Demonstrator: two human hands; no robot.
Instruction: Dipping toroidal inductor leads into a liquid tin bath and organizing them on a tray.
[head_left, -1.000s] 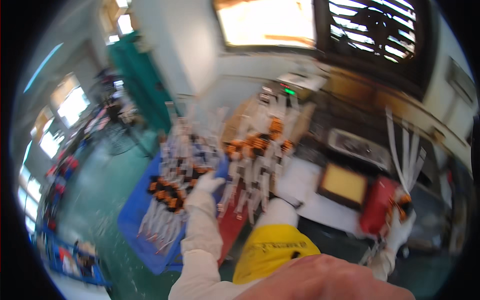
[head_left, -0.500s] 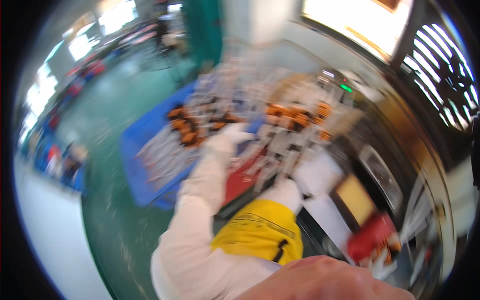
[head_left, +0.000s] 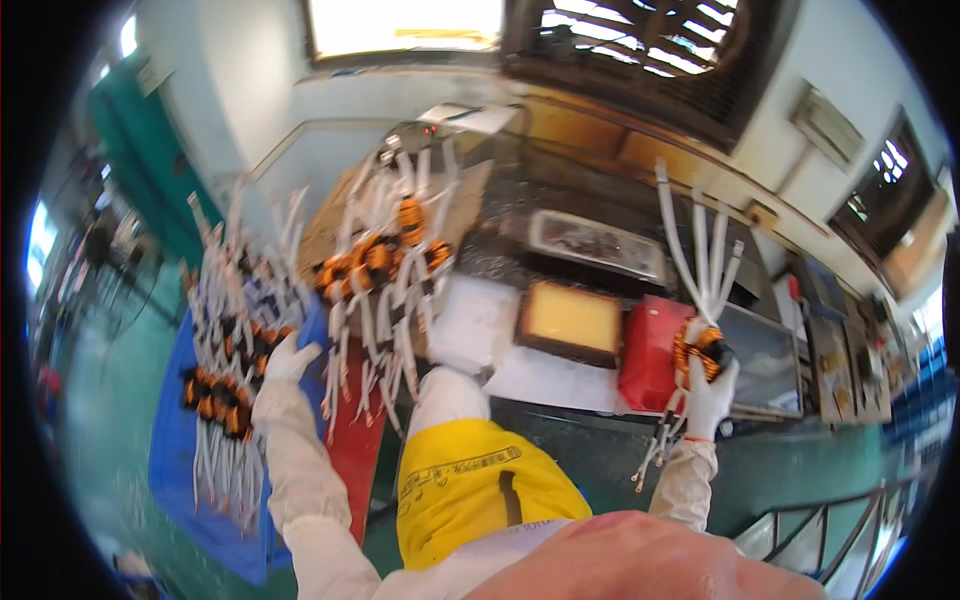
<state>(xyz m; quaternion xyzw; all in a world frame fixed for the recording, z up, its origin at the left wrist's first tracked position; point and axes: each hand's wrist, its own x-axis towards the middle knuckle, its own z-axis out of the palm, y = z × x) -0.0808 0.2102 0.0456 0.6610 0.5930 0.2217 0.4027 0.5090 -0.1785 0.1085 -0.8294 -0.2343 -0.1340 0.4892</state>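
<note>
My right hand [head_left: 710, 400], in a white glove, grips a toroidal coil [head_left: 697, 350] with orange and black windings. Its long white-sleeved leads [head_left: 706, 255] stand up above it, and shorter ends hang below. My gloved left hand [head_left: 289, 362] is at the right side of a blue bin [head_left: 172, 450], its thumb apart and no coil plainly held. Next to its fingers lie similar coils [head_left: 222, 395] with white leads, piled in the bin. Another group of coils [head_left: 370, 262] rests on cardboard to the right of the bin.
On the bench stand a pale yellow block in a dark frame [head_left: 572, 318], a metal tray [head_left: 597, 245] and a red box [head_left: 648, 352]. White sheets [head_left: 555, 378] lie along the bench's near edge. A red board [head_left: 355, 450] is beside the bin. A metal railing [head_left: 825, 530] stands at lower right.
My view has swung right. The right hand with its coil now shows clearly, with the leads upright beside the red box. My left hand remains by the bin's coils.
</note>
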